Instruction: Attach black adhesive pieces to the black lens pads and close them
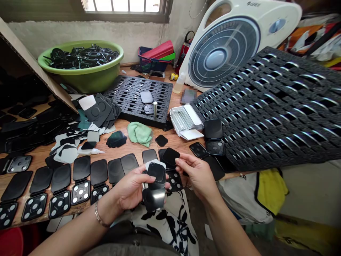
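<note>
My left hand (135, 188) is closed on glossy black rounded-square pieces (153, 199), with the thumb on top and a pale sheet edge showing behind them. Whether these pieces are joined cannot be made out. My right hand (198, 174) pinches a thin matte black rounded-square pad (171, 156) by its right edge, just right of the left hand. Behind and below that pad, an opened hinged black case (175, 180) with round silver dots in its lower half lies at the table edge. More opened cases (80, 192) stretch left in a row.
Behind are a green cloth (140, 133), a loose black square (161, 140) and a slotted black foam block (138, 101). A larger foam block (277, 106) leans at right before a fan (223, 53). A green basin (82, 71) of black parts stands back left, near a cardboard box (34, 60).
</note>
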### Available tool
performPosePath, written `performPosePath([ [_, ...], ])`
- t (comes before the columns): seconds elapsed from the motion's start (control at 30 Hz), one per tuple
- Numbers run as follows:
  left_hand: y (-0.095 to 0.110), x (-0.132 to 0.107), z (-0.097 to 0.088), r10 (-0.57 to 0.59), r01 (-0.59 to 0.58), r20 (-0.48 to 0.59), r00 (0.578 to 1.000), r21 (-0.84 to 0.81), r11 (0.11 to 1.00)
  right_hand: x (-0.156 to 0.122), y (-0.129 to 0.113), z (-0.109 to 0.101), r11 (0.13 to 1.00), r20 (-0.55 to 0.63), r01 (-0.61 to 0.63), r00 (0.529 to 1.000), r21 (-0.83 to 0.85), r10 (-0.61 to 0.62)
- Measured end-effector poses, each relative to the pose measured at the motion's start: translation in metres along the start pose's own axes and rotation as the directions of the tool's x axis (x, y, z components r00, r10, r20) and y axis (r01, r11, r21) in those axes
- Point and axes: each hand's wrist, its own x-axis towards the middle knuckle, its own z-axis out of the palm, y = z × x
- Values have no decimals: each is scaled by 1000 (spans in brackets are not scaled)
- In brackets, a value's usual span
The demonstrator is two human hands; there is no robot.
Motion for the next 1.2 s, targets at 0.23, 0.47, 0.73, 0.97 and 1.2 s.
performPosePath([
  [0.23,2,2,2,6,-6,-49,999,4,1000,32,-15,-3,935,79,206,978,-290,-191],
  [0.47,5,-2,10,53,-53,-56,997,10,999,102,-16,31,676,219,389,920,-626,-326],
  [0.73,7,-5,6,98,-94,-78,992,50,994,18,-42,30,586,487,611,787,-533,-377],
  [0.97,0,0,12,130,-119,-105,986,110,987,-17,-40,24,533,523,563,817,-632,-243],
  [1.2,-2,3,12,116,-104,-113,987,108,989,-27,-34,17,764,454,420,871,-490,-188],
])
